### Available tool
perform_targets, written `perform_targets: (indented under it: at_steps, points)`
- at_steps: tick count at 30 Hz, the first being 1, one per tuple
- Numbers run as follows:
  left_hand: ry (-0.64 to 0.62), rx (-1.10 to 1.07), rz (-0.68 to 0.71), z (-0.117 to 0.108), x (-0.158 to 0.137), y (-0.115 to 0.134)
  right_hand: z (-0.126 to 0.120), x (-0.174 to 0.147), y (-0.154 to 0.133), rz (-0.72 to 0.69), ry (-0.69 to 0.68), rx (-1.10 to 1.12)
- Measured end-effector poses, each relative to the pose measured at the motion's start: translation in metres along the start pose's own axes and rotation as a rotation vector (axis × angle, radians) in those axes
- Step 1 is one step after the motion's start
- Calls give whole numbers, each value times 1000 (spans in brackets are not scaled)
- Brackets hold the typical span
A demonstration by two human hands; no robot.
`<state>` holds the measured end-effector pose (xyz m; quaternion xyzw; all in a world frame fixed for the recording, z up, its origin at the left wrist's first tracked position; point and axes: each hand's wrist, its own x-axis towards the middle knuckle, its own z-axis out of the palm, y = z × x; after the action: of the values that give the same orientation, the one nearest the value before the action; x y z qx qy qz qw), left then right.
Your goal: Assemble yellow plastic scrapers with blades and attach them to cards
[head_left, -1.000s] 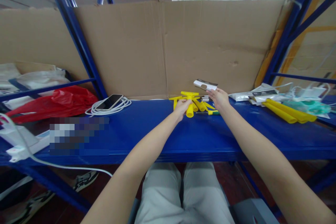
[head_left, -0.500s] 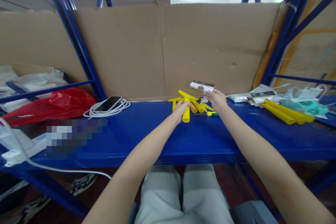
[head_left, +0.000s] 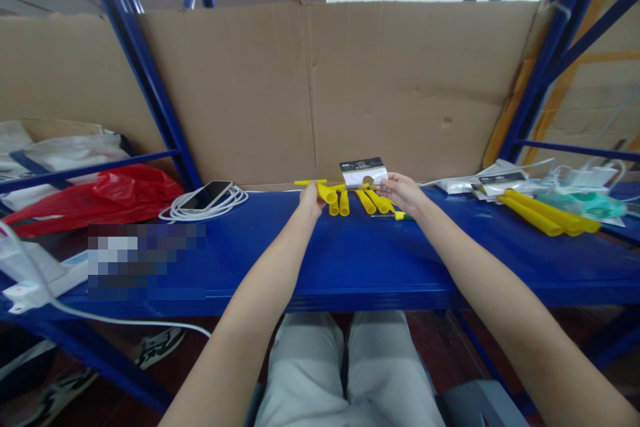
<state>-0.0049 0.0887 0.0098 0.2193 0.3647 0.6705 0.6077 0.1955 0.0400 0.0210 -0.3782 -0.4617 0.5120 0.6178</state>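
Observation:
My left hand [head_left: 311,199] is closed around a yellow T-shaped tool [head_left: 327,193] with a round tubular handle, just above the back of the blue table. My right hand [head_left: 403,193] pinches the lower right corner of a white-and-black printed card [head_left: 361,172] with a round cut-out, held upright. Beneath and beside the card lie several more yellow T-shaped tools [head_left: 366,203], their handle ends toward me. A screwdriver [head_left: 401,216] with a yellow-green handle lies just left of my right wrist, partly hidden by it.
Loose yellow tubes [head_left: 543,215] and packets [head_left: 500,185] lie on the right of the blue table [head_left: 380,260]. A phone [head_left: 207,196] rests on a coiled white cable at left, beside a red plastic bag [head_left: 115,197] and a power strip [head_left: 45,283]. A cardboard panel [head_left: 225,100] stands behind.
My left hand has moved left and back with the yellow T-shaped tool. My right hand has brought the card left and slightly lower, turning its printed face toward me.

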Motion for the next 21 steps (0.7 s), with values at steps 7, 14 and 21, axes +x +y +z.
perform_targets:
  at_steps: [7, 14, 21]
  points:
    - [180, -17, 108, -5, -4, 12, 2, -4, 3, 51, -107, -51]
    - [82, 23, 122, 0, -10, 3, 9, -9, 7, 74, -199, -67]
    - [-47, -10, 42, 3, -9, -5, 10, -8, 7, 71, -184, -66]
